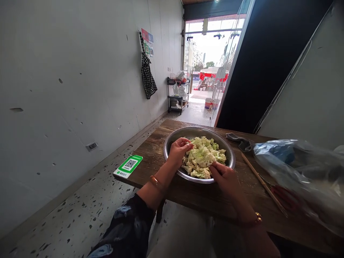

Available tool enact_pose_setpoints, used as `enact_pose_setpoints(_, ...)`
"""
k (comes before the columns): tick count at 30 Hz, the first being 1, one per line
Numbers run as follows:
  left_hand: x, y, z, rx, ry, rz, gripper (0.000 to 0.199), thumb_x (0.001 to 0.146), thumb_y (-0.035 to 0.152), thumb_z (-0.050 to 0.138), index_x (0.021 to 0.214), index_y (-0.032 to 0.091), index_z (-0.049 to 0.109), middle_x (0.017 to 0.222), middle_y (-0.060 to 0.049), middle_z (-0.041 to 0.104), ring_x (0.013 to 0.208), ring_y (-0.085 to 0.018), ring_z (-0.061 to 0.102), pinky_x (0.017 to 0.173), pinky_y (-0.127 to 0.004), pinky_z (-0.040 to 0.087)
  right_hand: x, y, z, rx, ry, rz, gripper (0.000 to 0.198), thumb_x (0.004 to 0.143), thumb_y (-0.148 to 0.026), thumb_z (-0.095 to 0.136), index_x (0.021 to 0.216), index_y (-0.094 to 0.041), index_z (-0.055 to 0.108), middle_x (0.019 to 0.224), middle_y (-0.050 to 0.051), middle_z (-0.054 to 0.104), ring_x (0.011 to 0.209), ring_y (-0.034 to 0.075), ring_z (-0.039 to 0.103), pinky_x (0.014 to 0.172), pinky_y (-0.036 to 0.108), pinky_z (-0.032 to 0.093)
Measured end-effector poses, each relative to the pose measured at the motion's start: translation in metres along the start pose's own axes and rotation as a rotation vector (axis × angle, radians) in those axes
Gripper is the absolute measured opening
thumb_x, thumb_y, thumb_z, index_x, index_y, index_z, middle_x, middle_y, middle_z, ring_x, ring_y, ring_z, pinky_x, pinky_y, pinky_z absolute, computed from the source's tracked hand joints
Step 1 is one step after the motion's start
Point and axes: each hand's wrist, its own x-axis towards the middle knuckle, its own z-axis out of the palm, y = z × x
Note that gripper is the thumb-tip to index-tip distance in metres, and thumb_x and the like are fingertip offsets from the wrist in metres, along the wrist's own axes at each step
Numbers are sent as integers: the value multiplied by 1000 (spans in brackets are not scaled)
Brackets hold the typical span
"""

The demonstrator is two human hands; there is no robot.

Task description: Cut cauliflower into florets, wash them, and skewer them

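Observation:
A round metal basin [168, 141] on the wooden table holds a heap of pale cauliflower florets [195, 168] with light green stems. Over the heap, a larger piece of cauliflower [202, 156] lies between my two hands. My left hand [179, 151] is at its left side, thumb and fingers drawn together in a pinch on its edge. At the lower right of the same piece, my right hand [223, 174] grips with thumb and bent fingers. What lies right under the fingertips is partly hidden.
Right of the basin lie a grey cloth [242, 142], a thin wooden stick [263, 184], red-handled scissors [286, 197] and a large clear plastic bag [301, 161]. A green QR-code card [130, 165] sits at the table's left corner. A shelf cart [177, 95] stands by the glass doorway.

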Motion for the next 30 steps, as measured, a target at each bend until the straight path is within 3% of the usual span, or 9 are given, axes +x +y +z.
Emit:
enact_pose_setpoints(22,-3,0,0,262,32,159,16,64,24,78,72,16,66,64,2,59,62,-10,53,62,-24,40,0,-5,0,-60,13,-4,37,88,-47,51,71,-20,68,63,1,64,61,16,56,55,25,36)
enact_pose_setpoints(30,-2,-3,-1,399,22,261,6,69,21,73,73,18,70,79,-2,69,70,-13,58,70,-27,45,-1,-2,1,-42,8,-6,38,89,-47,50,64,-20,61,62,1,61,62,16,55,57,25,37)
